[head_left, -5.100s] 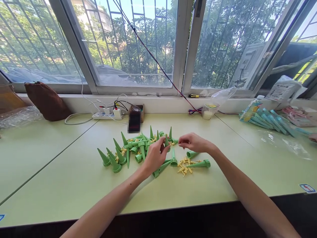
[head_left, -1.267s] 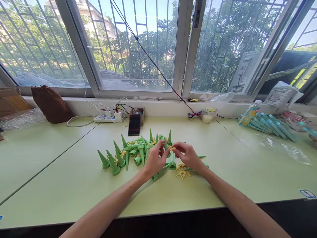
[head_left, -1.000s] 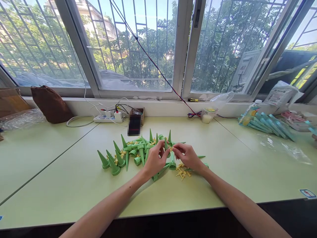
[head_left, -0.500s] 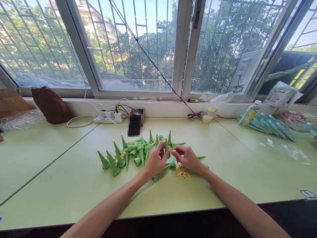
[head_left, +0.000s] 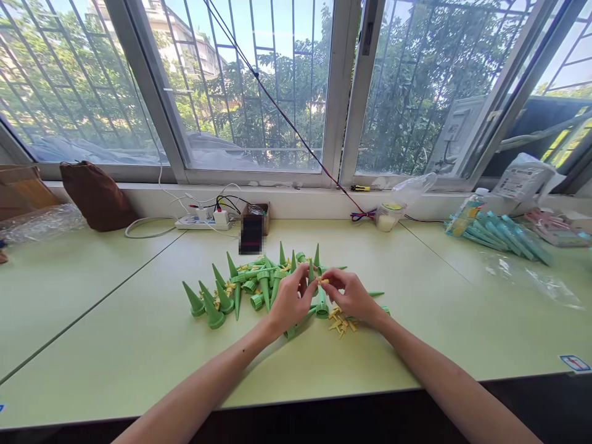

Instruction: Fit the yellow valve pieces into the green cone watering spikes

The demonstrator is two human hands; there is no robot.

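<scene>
My left hand [head_left: 291, 299] is closed round a green plastic spike [head_left: 311, 269], its pointed end upward between the fingers. Thumb and fingers of my right hand [head_left: 349, 295] pinch a small yellow plastic piece [head_left: 325, 281] against the spike's side; the exact contact is hidden by the fingertips. Just below both hands lies another green spike with its round cap [head_left: 322, 310] towards me. A small heap of loose yellow pieces [head_left: 341, 323] sits under my right wrist. To the left, several green spikes [head_left: 215, 316] stand on their caps or lie in a pile, with yellow bits among them.
The pale green table [head_left: 152, 345] ends at a front edge near my forearms. A power strip [head_left: 198, 222], a small box [head_left: 265, 216] and a lidded jar [head_left: 387, 217] stand along the windowsill wall. Right lie a bottle [head_left: 466, 213] and blue packets [head_left: 513, 237]; left, a brown bag [head_left: 96, 197].
Both hands stay almost in place, still holding the green spike and the yellow piece. Only my right fingers shift very slightly.
</scene>
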